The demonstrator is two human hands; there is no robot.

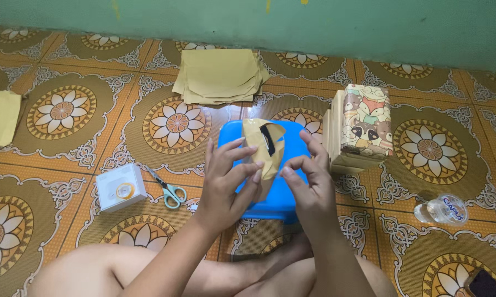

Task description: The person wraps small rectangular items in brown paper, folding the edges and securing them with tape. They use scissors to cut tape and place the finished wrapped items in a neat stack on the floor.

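The paper piece (263,147), tan and folded with a dark slot cut near its top, sits between both hands above a blue plastic stool (284,192). The left hand (226,184) has its fingers curled around the paper's near side, thumb pressing the lower edge, so it is clamped on the paper. The right hand (308,184) pinches the paper's other edge between thumb and forefinger, the remaining fingers lifted and slightly spread.

Beyond the hands, near the green wall, lies a loose stack of tan paper sheets (219,76) on the tiled floor (66,110). Just beside the right hand, on its outer side, stands a pile of finished bags (358,129), the outermost one printed with cartoon animals. Farther out on that side a clear plastic bottle (442,210) lies on the floor, well apart from the hand. On the outer side of the left hand rest scissors (168,190) with green handles, and next to them a small white box (120,187). Another tan sheet (0,118) lies far out past the left hand. The person's bare legs are folded beneath the hands.
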